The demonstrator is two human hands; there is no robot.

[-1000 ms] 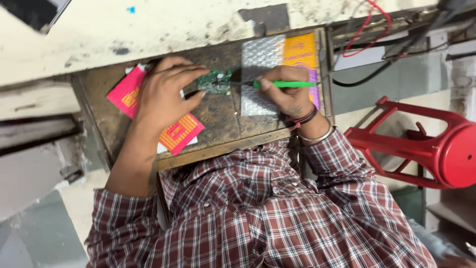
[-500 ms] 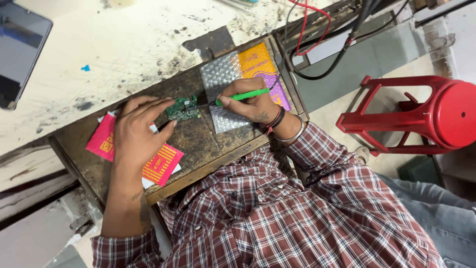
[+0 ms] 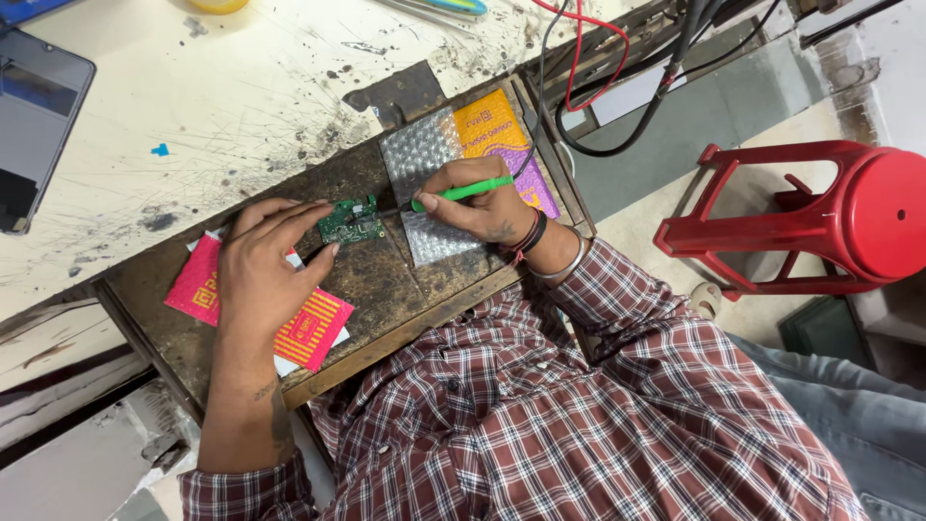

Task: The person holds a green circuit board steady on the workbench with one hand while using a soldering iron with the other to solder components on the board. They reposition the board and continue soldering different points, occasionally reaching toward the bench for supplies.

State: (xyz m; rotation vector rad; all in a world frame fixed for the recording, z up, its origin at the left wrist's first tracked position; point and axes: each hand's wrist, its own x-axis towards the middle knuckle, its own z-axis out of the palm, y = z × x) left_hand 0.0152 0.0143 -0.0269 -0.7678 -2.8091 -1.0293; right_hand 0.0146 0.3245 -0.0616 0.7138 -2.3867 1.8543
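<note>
While your right hand (image 3: 482, 207) is gripping the green tool (image 3: 461, 192) with its tip at the small green circuit board (image 3: 349, 220) and your left hand (image 3: 260, 265) is pinning that board flat-fingered to the dark worktop (image 3: 386, 280), you're looking mid-job, nothing lifted off yet.

View swung right — red stool (image 3: 820, 217) nearer, phone (image 3: 34, 125) revealed

Left hand (image 3: 265, 265) steadies a green circuit board (image 3: 349, 221); right hand (image 3: 482, 212) grips a green-handled tool (image 3: 461, 193).
</note>
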